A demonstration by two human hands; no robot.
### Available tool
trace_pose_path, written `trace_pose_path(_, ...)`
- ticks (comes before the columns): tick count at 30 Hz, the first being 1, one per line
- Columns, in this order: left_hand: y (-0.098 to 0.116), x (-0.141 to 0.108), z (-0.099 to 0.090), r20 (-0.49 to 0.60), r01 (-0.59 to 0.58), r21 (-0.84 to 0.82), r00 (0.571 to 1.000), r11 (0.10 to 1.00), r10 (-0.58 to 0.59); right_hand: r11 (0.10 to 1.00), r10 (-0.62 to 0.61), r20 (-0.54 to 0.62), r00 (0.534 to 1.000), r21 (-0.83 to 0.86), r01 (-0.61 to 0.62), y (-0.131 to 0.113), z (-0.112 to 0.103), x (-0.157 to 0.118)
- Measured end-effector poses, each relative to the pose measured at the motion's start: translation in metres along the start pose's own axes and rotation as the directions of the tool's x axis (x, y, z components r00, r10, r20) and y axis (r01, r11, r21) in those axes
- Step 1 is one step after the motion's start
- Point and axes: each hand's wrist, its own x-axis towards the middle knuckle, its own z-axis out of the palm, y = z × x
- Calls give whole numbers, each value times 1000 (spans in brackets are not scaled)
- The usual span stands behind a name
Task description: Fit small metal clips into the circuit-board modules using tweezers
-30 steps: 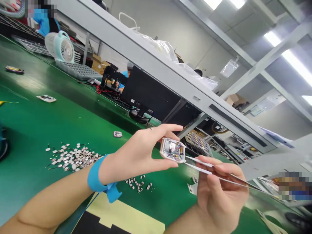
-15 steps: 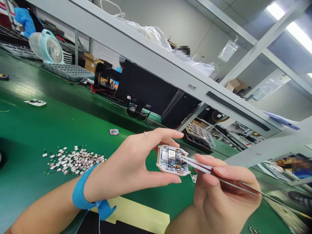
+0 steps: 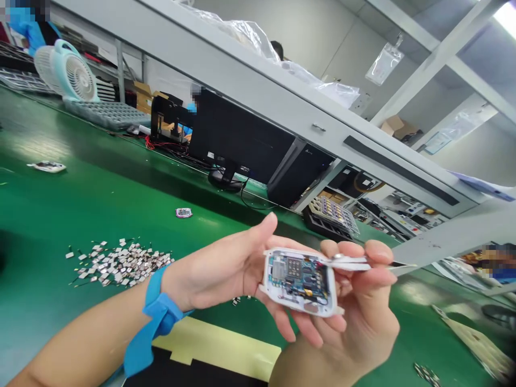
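A white smartwatch housing [image 3: 300,282] with its circuit board exposed is held between my hands, board side facing me. My left hand [image 3: 237,269] supports it from behind and below, fingers stretched under it and thumb raised clear of its edge. Tweezers [image 3: 350,263] are pinched in my right hand [image 3: 363,301], their tips at the upper right corner of the housing. Right fingers also touch or lie close behind that side; the exact contact is hidden. A blue wrist strap [image 3: 155,306] is round my left wrist.
A pile of small silvery parts [image 3: 124,263] lies left on the green bench. Another housing [image 3: 47,166] and a small pink-edged one [image 3: 184,213] lie farther back. Behind stand a fan [image 3: 76,75], a monitor [image 3: 237,142] and stacked trays [image 3: 330,220]. A yellow sheet [image 3: 226,344] lies in front.
The left thumb has lifted off the housing and the left palm has turned upward. The tweezers have moved from the board's middle to its upper right corner. The view has shifted slightly.
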Motion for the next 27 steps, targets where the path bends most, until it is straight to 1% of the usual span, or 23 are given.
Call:
trace_pose_path(2,-4,4,-4,1,42,-116,999,992,-42,991,29,45,999,126,-35,0,-2,1)
trace_pose_path(4,-9,7,-7,15,50,-185,999,981,-48,965,60,108,992,248,-85,1,-4,2)
trace_pose_path(6,-14,10,-9,52,48,-243,998,969,-36,943,87,157,984,306,-133,2,-4,3)
trace_pose_path(8,-18,12,-10,77,51,-285,997,957,-30,934,107,178,978,319,-160,3,-3,3)
trace_pose_path(11,-23,14,-9,86,48,-294,996,955,-23,915,121,199,973,358,-187,5,0,2)
trace_pose_path(14,-23,13,-7,62,-2,-254,998,967,18,903,115,196,974,388,-185,5,3,0)
trace_pose_path(16,-22,12,-5,52,-27,-231,998,973,40,901,116,192,975,392,-184,4,5,-1)
trace_pose_path(19,-19,10,-5,73,-26,-203,996,979,42,905,126,214,969,375,-201,3,7,-2)
trace_pose_path(21,-15,7,-6,55,-51,-156,997,987,60,930,107,216,971,322,-175,1,6,-3)
trace_pose_path(23,-10,3,-6,19,-76,-59,997,995,77,958,89,204,975,250,-139,-1,4,-4)
trace_pose_path(25,-4,-1,-4,-31,-88,119,995,989,92,978,78,193,978,173,-112,-5,1,-4)
trace_pose_path(27,2,-5,-1,-63,-118,330,987,936,146,995,47,186,981,83,-63,-10,-1,-5)
